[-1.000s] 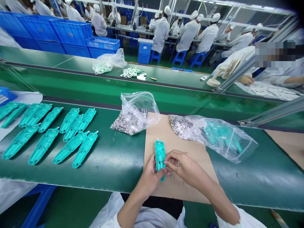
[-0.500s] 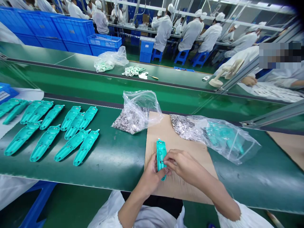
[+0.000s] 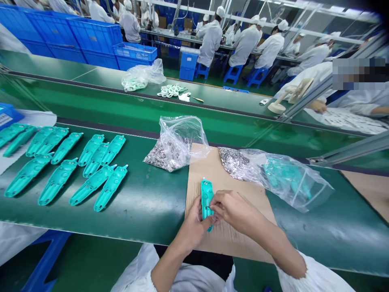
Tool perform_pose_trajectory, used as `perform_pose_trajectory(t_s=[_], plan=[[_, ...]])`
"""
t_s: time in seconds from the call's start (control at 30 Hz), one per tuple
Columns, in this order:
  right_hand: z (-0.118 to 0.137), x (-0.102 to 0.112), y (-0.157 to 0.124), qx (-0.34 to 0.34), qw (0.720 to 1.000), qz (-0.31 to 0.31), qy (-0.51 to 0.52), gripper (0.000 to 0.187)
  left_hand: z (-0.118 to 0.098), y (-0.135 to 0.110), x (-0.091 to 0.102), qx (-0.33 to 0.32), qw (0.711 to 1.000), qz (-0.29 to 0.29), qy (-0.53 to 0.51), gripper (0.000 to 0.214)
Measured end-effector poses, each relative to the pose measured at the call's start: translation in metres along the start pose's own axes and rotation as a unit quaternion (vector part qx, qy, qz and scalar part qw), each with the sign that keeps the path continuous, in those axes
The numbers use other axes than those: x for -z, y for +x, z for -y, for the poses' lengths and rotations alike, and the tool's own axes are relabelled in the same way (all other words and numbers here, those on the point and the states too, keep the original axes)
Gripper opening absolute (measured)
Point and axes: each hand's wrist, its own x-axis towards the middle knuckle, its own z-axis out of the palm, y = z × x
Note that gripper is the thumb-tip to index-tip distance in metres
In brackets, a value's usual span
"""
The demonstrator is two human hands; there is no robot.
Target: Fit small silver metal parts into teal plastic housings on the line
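Observation:
A teal plastic shell half, long and narrow with its hollow side up, is gripped by my left hand over the cardboard sheet. My left thumb lies across its lower part. My right hand is at the shell's right edge, fingertips pinched together over its middle. Whatever the right fingertips hold, if anything, is too small to make out. Beyond my hands are a clear bag of small metal parts and another bag of metal pieces.
Several similar teal shells lie in rows at the left. A clear bag with teal pieces sits at the right. Behind a green ledge are a small fan and a co-worker's hand. Blue crates stand at the back left.
Hardly anything differs: the view has shifted slightly. Both hands keep their places on the teal shell, with the right fingertips still at its middle.

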Motion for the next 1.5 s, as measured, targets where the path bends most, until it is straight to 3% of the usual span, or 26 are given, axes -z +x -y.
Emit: perform_pose_trajectory(t_s=[0.53, 0.87, 1.17, 1.37, 1.5], plan=[[-0.002, -0.007, -0.011, 0.050, 0.998, -0.018, 0.041, 0.022, 0.001, -0.001, 0.000, 0.003, 1.000, -0.011, -0.014, 0.071], [-0.007, -0.018, -0.013, 0.059, 0.993, -0.019, -0.100, 0.026, 0.006, 0.000, 0.004, -0.009, 1.000, -0.003, -0.010, 0.067], [0.000, -0.013, -0.011, 0.066, 0.986, -0.015, -0.153, 0.022, 0.001, -0.001, 0.001, -0.001, 1.000, -0.005, -0.016, 0.071], [0.000, -0.012, -0.009, 0.083, 0.991, -0.020, -0.098, 0.028, 0.002, -0.001, 0.001, -0.006, 1.000, -0.010, -0.010, 0.072], [-0.004, -0.007, -0.009, 0.063, 0.997, -0.041, -0.025, 0.022, 0.003, -0.001, 0.001, 0.000, 1.000, -0.004, -0.014, 0.068]])
